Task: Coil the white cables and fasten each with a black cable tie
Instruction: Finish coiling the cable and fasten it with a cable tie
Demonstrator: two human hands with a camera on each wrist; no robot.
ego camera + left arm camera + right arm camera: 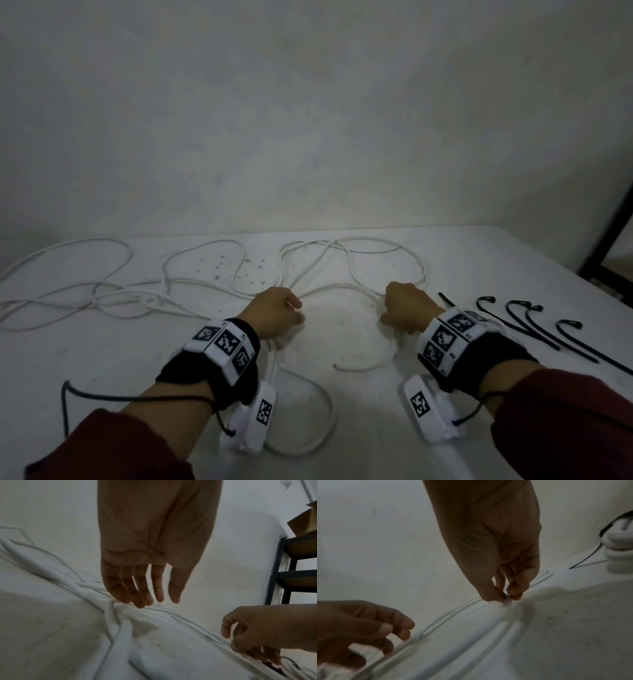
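Long white cables (205, 245) lie in loose tangled loops across the white table (342, 335). My right hand (506, 599) pinches one white cable (508, 602) between thumb and fingertips, low over the table; it also shows in the head view (388, 317). My left hand (157, 601) hangs with its fingers relaxed and nearly straight, fingertips (140, 603) just above or touching a bundle of crossing strands (109, 609), holding nothing. In the head view the left hand (294, 311) sits a short way left of the right. Several black cable ties (537, 329) lie to the right of my right wrist.
A white cable coil (618, 539) bound with a black tie sits at the far right of the table. Dark metal shelving (288, 574) stands beyond the table's right side. A plain wall rises behind the table's far edge. One free cable end (337, 367) lies between my wrists.
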